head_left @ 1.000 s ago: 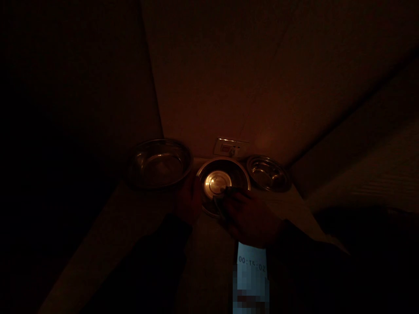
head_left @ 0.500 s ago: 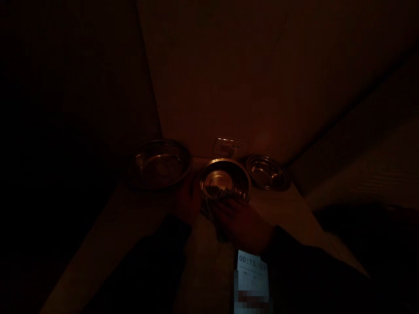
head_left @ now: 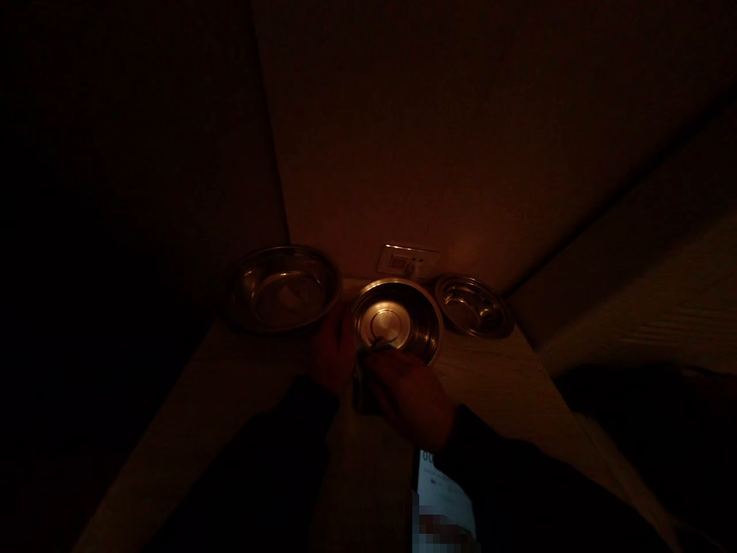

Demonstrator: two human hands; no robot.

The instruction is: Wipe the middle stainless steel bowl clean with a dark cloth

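Observation:
In dim light a round steel bowl (head_left: 392, 319) stands in the middle of the table, its shiny bottom visible. My left hand (head_left: 332, 357) is closed against the bowl's left side, gripping it there; its fingertips are mostly in shadow. Over the near rim lies my right hand (head_left: 411, 392), fingers bent round a dark cloth (head_left: 365, 388). Part of the cloth reaches into the bowl, and part hangs outside below the rim. The exact edges of the cloth are lost in the dark.
A wide steel basin (head_left: 282, 296) sits at the back left, and a smaller steel bowl (head_left: 475, 307) at the back right. Behind them is a wall socket (head_left: 408, 261). A lit phone (head_left: 444, 491) lies on the wooden table (head_left: 489, 384), partly under my right arm.
My right hand has drawn left along the near rim with the cloth, showing more of the bowl's bottom. My left hand stays at the bowl's side. My right forearm now covers more of the phone.

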